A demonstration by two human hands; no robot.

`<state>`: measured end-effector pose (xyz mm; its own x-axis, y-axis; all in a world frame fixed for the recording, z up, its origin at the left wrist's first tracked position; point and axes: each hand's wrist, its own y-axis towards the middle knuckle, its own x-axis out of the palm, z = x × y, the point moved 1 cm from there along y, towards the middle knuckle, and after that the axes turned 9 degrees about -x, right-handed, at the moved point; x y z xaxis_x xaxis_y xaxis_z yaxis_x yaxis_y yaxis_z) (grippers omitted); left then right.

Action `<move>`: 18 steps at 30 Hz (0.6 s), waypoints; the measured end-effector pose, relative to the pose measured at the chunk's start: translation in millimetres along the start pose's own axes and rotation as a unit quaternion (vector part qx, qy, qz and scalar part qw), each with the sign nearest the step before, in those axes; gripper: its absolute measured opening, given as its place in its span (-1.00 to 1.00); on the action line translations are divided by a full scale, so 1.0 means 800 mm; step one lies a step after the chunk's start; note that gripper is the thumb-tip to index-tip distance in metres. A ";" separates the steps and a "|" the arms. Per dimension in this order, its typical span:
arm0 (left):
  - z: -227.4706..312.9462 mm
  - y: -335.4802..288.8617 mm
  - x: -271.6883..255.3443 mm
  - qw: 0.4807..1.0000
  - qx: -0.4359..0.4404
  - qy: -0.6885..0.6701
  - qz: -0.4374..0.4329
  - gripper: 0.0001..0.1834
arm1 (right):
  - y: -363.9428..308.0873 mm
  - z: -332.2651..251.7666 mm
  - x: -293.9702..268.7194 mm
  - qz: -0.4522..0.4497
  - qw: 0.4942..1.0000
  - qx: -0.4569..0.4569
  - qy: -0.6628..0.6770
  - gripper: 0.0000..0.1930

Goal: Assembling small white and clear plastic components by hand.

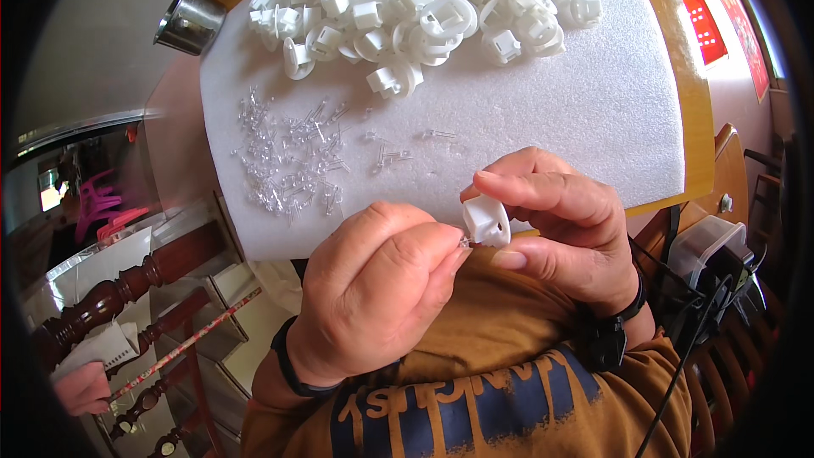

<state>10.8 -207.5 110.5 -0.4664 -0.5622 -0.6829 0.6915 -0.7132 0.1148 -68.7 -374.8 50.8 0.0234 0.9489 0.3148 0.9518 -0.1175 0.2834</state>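
Note:
Between the thumb and fingers of my right hand (564, 216) is a white plastic housing (486, 220), a round flange with a boxy block on it. My left hand (377, 280) is closed in a pinch beside it, with a small clear LED (465, 242) at the fingertips, right against the housing's lower left edge. Whether the LED's legs are inside the housing I cannot tell. To the left on the white foam sheet (585, 119) lies a loose heap of clear LEDs (288, 153). A few single LEDs (390, 157) lie apart from it, nearer the middle.
A large pile of similar white housings (424, 17) covers the far part of the sheet. A metal cup (188, 21) stands at the far left edge. Dark wooden railings (127, 284) are at the lower left, and a clear plastic container (708, 242) is at the right.

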 end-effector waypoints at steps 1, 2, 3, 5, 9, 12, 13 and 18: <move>0.001 0.000 0.000 1.000 0.006 0.009 0.003 -0.82 | 0.001 0.000 0.000 0.000 1.000 0.000 0.000 -0.51; 0.002 0.000 0.000 1.000 0.012 0.017 0.006 -0.83 | 0.002 -0.001 0.000 -0.003 1.000 0.002 0.010 -0.51; 0.002 0.000 0.000 1.000 0.012 0.017 0.006 -0.83 | 0.002 -0.001 0.001 -0.005 1.000 0.004 0.018 -0.51; 0.003 0.001 -0.001 1.000 0.012 0.022 0.001 -0.83 | 0.005 -0.003 0.001 -0.008 1.000 -0.001 0.007 -0.51; -0.001 0.003 -0.001 0.999 0.009 0.044 -0.009 -0.74 | 0.005 -0.003 0.000 -0.007 1.000 0.003 -0.016 -0.49; -0.004 0.006 -0.003 1.000 -0.008 -0.001 -0.030 -0.76 | 0.000 0.002 0.003 0.017 1.000 -0.002 0.003 -0.49; -0.006 0.007 -0.003 0.999 -0.015 -0.012 -0.041 -0.78 | 0.000 0.003 0.004 0.020 1.000 -0.004 0.002 -0.49; -0.010 0.004 -0.004 0.998 -0.026 -0.027 -0.055 -0.81 | 0.004 -0.001 0.001 0.001 1.000 -0.015 -0.017 -0.49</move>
<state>18.6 -204.6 107.2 -0.5692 -0.5048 -0.6490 0.6618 -0.7497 0.0027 -66.3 -374.8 52.8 0.0369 0.9580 0.2845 0.9422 -0.1282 0.3096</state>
